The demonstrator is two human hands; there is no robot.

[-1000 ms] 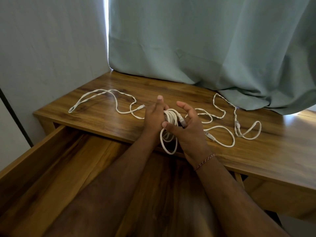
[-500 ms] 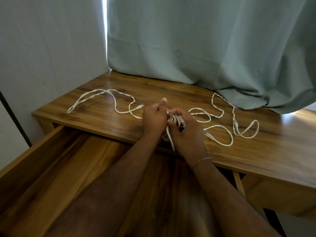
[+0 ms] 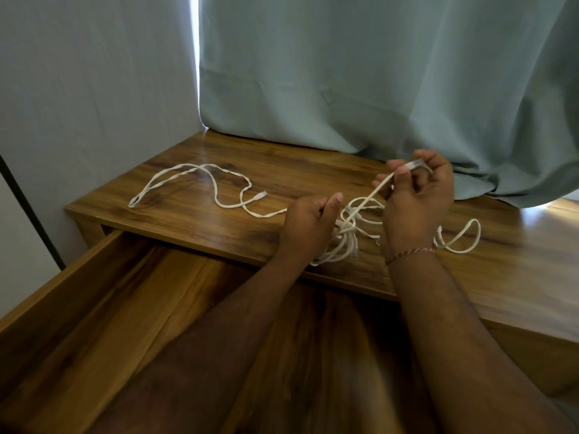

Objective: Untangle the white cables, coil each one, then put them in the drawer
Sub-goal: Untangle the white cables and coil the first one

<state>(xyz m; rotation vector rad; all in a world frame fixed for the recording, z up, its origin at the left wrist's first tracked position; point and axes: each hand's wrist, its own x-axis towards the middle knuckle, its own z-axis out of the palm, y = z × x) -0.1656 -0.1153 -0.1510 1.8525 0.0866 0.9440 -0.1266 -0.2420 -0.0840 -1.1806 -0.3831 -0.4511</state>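
Here, right hand (image 3: 418, 198) fingers (image 3: 399, 168) pinch plug end of white cable (image 3: 376, 192), strand taut down to coiled bundle (image 3: 346, 238); left hand (image 3: 308, 222) fingers curled, gripping bundle at table (image 3: 194, 220) front edge; twisted cable (image 3: 188, 170) trails left on table, loop (image 3: 466, 239) lies right; drawer (image 3: 94, 308) open below; curtain (image 3: 376, 73) hangs behind

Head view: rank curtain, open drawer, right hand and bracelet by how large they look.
1. Curtain and drawer: each fills a big share of the frame; too close to rank, and the drawer is nearer.
2. Right hand.
3. Bracelet.
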